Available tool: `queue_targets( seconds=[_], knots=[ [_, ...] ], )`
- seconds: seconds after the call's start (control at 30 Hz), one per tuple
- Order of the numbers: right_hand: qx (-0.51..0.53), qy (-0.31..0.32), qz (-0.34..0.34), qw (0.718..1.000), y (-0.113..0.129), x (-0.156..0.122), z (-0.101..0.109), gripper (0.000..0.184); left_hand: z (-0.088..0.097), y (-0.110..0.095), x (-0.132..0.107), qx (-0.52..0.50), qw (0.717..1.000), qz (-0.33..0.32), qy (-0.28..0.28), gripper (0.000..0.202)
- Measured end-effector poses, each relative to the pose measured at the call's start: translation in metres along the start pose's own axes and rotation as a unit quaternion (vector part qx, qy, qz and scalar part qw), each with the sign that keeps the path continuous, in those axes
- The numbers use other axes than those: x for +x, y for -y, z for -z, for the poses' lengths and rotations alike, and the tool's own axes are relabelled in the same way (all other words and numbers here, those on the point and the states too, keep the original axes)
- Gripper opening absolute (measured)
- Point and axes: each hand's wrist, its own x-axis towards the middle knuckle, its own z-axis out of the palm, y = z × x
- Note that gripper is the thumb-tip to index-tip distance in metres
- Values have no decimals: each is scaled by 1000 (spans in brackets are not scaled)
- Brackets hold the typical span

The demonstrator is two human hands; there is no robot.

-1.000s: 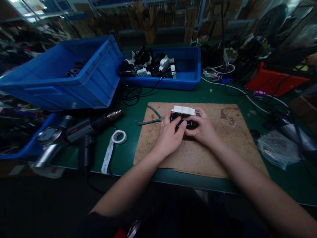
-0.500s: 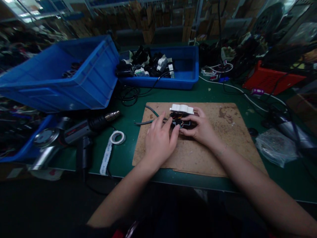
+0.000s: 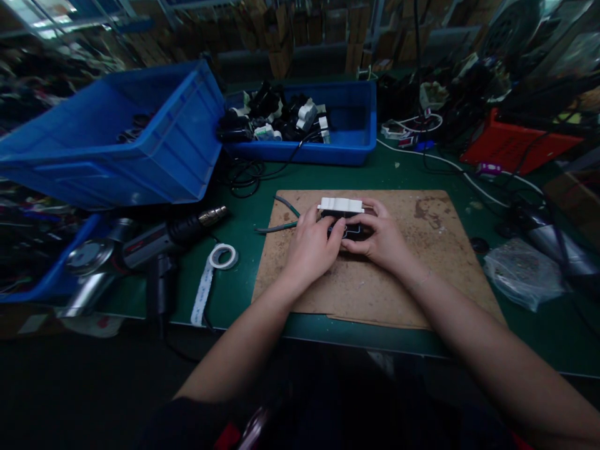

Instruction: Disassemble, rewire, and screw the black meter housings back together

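Note:
Over a brown board (image 3: 375,287) I hold a small black-and-white plastic housing. Its white half (image 3: 340,205) sits at the far side, and its black half (image 3: 351,231) is nearer me with a thin light wire along it. My right hand (image 3: 382,234) grips the right end between thumb and fingers. My left hand (image 3: 314,247) is curled against the left end, its thumb on the black half and its other fingertips partly hidden. Two dark cables (image 3: 276,229) stick out to the left from beneath my left hand.
Left of the board lie a roll of white tape (image 3: 224,257) and a heat gun (image 3: 154,244). Behind are a tilted blue bin (image 3: 178,150) and a blue tray (image 3: 351,150) of black and white parts. A plastic bag (image 3: 522,275) and a red case (image 3: 510,147) are on the right.
My left hand has moved right and closed in on the housing. The white half now sits closer over the black half, and the coloured wires between them are hidden.

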Motion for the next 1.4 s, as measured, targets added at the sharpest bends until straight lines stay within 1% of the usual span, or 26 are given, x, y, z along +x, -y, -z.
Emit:
queue_targets(
  seconds=[0.1, 0.17, 0.23, 0.3, 0.33, 0.37, 0.4, 0.43, 0.5, 0.53, 0.57, 0.67, 0.8, 0.9, 1.0, 1.07, 1.1, 1.2, 1.23, 1.3, 1.4],
  knots=[
    [3, 6, -4, 1000, -1, 0, 1, 33, 9, 7, -2, -17, 999, -15, 25, 35],
    [1, 8, -10, 1000, -2, -1, 1, 36, 19, 13, -2, -33, 999, -25, 26, 32],
    [-7, 7, -16, 1000, -2, -2, 1, 38, 29, 20, 1, -55, 998, -22, -9, 28],
    [-18, 7, -19, 1000, -2, -3, 1, 38, 36, 28, 9, -83, 995, -16, -49, 21],
    [-22, 5, -19, 1000, -2, -3, 1, 38, 38, 33, 14, -103, 993, -17, -51, 26],
    [-25, 4, -16, 1000, -3, -3, 1, 38, 37, 37, 21, -130, 991, -20, -33, 40],
    [-26, 4, -13, 1000, -3, -3, 1, 37, 35, 41, 28, -164, 986, -25, 3, 55],
    [-24, 4, -8, 1000, -3, -3, 1, 37, 33, 45, 35, -201, 978, -29, 51, 67],
    [-20, 7, 0, 1000, -4, -4, 0, 37, 25, 50, 49, -249, 957, -33, 143, 76],
    [-17, 7, 3, 1000, -4, -4, 0, 36, 21, 52, 55, -253, 952, -35, 171, 75],
    [-16, 7, 4, 1000, -5, -4, 0, 35, 17, 53, 60, -246, 951, -39, 183, 73],
    [-13, 4, 8, 1000, -5, -3, 0, 33, 11, 51, 69, -225, 957, -65, 173, 62],
    [-12, 9, 6, 1000, -2, -2, 2, 32, 12, 47, 66, -195, 965, -110, 134, 40],
    [-6, 9, 17, 1000, -1, -1, 3, 33, 11, 47, 60, -155, 974, -139, 85, 35],
    [-6, 4, 36, 999, -3, -2, 1, 37, 7, 51, 55, -160, 975, -143, 54, 32],
    [-9, -2, 44, 999, -6, -2, -1, 38, 6, 53, 54, -199, 969, -133, 65, 34],
    [-11, -5, 46, 999, -7, -3, -2, 37, 6, 54, 53, -223, 963, -125, 86, 39],
    [-7, -16, 47, 999, -8, -3, -4, 32, 9, 55, 51, -276, 941, -99, 167, 63],
    [-3, -16, 48, 999, -8, -3, -4, 30, 10, 56, 51, -292, 935, -91, 181, 65],
    [1, -15, 51, 999, -7, -2, -3, 28, 9, 55, 51, -327, 925, -74, 178, 59],
    [-15, -13, 46, 999, -7, -2, -1, 29, 3, 53, 52, -359, 922, -36, 142, 49]
  ],
)
